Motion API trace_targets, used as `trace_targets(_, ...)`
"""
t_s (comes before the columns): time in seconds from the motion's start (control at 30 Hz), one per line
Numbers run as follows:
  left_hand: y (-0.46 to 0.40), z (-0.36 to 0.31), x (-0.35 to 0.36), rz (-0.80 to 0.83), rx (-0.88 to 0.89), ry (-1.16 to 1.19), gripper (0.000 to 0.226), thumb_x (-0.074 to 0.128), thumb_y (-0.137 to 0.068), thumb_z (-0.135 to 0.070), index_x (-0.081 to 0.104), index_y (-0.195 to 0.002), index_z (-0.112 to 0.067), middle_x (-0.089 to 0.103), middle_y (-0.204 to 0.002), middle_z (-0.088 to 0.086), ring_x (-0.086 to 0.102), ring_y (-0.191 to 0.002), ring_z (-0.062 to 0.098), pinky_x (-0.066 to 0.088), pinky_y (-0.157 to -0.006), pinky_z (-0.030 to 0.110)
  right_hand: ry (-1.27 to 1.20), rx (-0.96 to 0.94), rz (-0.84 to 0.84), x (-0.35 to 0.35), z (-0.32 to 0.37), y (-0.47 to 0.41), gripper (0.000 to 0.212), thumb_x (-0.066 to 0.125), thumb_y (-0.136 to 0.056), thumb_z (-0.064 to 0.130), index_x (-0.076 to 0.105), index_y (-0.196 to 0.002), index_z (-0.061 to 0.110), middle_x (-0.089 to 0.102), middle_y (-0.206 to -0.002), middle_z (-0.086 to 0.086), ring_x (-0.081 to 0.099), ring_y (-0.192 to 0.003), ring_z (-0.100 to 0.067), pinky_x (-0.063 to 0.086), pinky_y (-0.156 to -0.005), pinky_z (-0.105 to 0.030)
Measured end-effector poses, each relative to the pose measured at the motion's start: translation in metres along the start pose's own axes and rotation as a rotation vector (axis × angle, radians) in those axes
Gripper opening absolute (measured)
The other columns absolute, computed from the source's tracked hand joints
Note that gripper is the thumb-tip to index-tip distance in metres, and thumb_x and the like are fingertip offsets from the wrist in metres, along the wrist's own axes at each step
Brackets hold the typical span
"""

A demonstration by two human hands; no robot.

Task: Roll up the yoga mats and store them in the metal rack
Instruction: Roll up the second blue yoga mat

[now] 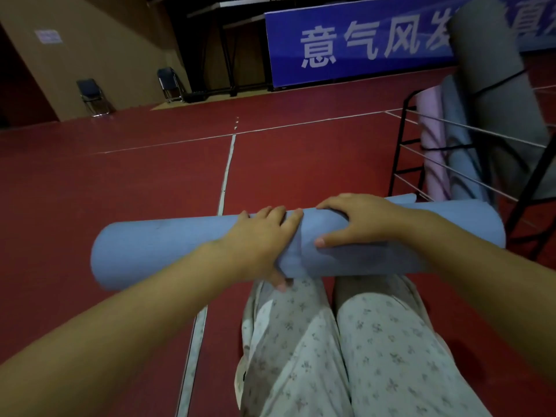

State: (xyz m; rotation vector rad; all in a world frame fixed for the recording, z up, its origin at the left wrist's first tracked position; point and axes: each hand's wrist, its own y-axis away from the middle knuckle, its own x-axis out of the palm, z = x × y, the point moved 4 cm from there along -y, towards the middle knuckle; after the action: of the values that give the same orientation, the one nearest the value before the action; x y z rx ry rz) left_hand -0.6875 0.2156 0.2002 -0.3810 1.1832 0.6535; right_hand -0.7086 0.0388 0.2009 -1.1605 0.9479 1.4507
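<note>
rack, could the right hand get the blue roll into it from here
Probably yes. The rack stands just right of the blue roll, nothing between them. Both the right hand and left hand grip the roll, but upright mats already fill part of the rack.

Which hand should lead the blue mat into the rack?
Probably the right hand: it grips the blue mat nearer the rack, which stands on the right.

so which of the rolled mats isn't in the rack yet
The blue mat, held crosswise by the left hand and right hand. The pink mat, blue-grey mat and dark grey mat already stand upright in the metal rack.
</note>
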Motion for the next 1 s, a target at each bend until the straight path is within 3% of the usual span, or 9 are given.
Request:
trace_targets(0.07,0.002,-0.001,0.013,-0.043,-0.041,-0.055,0.126,0.074,-0.061,-0.064,-0.002,-0.151,-0.016,0.02,-0.152,0.01,0.026,-0.137,0.03,0.034,-0.102,0.053,-0.004,0.001,0.017,-0.003,0.001,-0.007,0.088,0.055,-0.062,0.083,0.046,-0.134,0.033,0.055,-0.126,0.009,0.053,-0.109,-0.012,0.045,-0.094,-0.035)
trace_targets(0.13,-0.002,0.004,0.017,-0.125,-0.042,-0.032,0.122,0.07,-0.062,-0.068,0.004,-0.151,-0.017,0.028,-0.147,0.008,0.034,-0.131,0.029,0.037,-0.099,0.049,0.02,0.0,0.001,-0.003,0.0,-0.007,0.103,0.047,-0.054,0.092,0.04,-0.137,0.032,0.052,-0.13,0.008,0.051,-0.113,-0.015,0.043,-0.095,-0.038)
trace_targets(0.33,-0.003,0.009,0.014,-0.316,0.038,0.007,0.111,0.069,-0.054,-0.068,0.028,-0.142,-0.015,0.054,-0.118,0.008,0.057,-0.102,0.03,0.048,-0.073,0.045,0.451,-0.013,-0.036,0.017,0.012,0.017,0.122,0.07,-0.058,0.072,0.0,-0.149,0.031,0.03,-0.142,-0.004,0.032,-0.129,-0.025,0.028,-0.106,-0.052)
trace_targets(0.47,0.002,0.01,-0.002,-0.4,0.063,0.03,0.11,0.066,-0.053,-0.069,0.02,-0.141,-0.02,0.056,-0.117,0.007,0.059,-0.1,0.03,0.049,-0.072,0.046,0.411,-0.024,-0.095,-0.003,0.015,0.024,0.116,0.07,-0.058,0.069,0.004,-0.147,0.032,0.037,-0.133,-0.001,0.04,-0.118,-0.024,0.035,-0.097,-0.047)
trace_targets(0.57,0.016,0.009,-0.031,-0.405,0.056,0.008,0.11,0.065,-0.052,-0.072,0.03,-0.14,-0.017,0.056,-0.12,0.004,0.059,-0.103,0.027,0.048,-0.076,0.044,0.374,-0.044,-0.129,-0.027,0.022,0.041,0.117,0.071,-0.056,0.07,0.006,-0.146,0.032,0.039,-0.134,0.003,0.041,-0.118,-0.022,0.036,-0.096,-0.046)
trace_targets(0.73,0.065,-0.012,-0.057,-0.393,0.158,-0.003,0.102,0.063,-0.047,-0.076,0.044,-0.127,-0.015,0.061,-0.101,0.002,0.064,-0.08,0.025,0.053,-0.063,0.042,0.326,-0.099,-0.114,-0.037,0.051,0.093,0.104,0.065,-0.053,0.078,0.021,-0.137,0.037,0.045,-0.127,0.011,0.045,-0.112,-0.015,0.039,-0.094,-0.042)
trace_targets(0.8,0.083,-0.03,-0.042,-0.286,0.202,0.087,0.098,0.064,-0.047,-0.077,0.047,-0.124,-0.017,0.062,-0.099,-0.001,0.065,-0.078,0.022,0.055,-0.063,0.039,0.225,-0.125,0.013,-0.017,0.054,0.111,0.096,0.065,-0.05,0.081,0.028,-0.13,0.043,0.048,-0.121,0.017,0.047,-0.108,-0.009,0.041,-0.093,-0.037)
trace_targets(0.87,0.091,-0.05,-0.02,-0.022,0.214,0.18,0.101,0.067,-0.051,-0.077,0.038,-0.131,-0.023,0.057,-0.115,-0.006,0.062,-0.094,0.016,0.052,-0.079,0.035,0.084,-0.157,0.165,0.01,0.055,0.121,0.09,0.069,-0.051,0.079,0.032,-0.127,0.048,0.049,-0.117,0.024,0.049,-0.104,0.0,0.043,-0.092,-0.031)
trace_targets(1.0,0.073,-0.039,0.006,0.269,0.171,0.43,0.096,0.076,-0.053,-0.07,0.031,-0.13,-0.035,0.051,-0.121,-0.018,0.054,-0.104,0.003,0.046,-0.087,0.023,-0.062,-0.156,0.174,0.02,0.046,0.104,0.084,0.073,-0.051,0.074,0.043,-0.125,0.049,0.053,-0.115,0.029,0.051,-0.102,0.007,0.045,-0.089,-0.02)
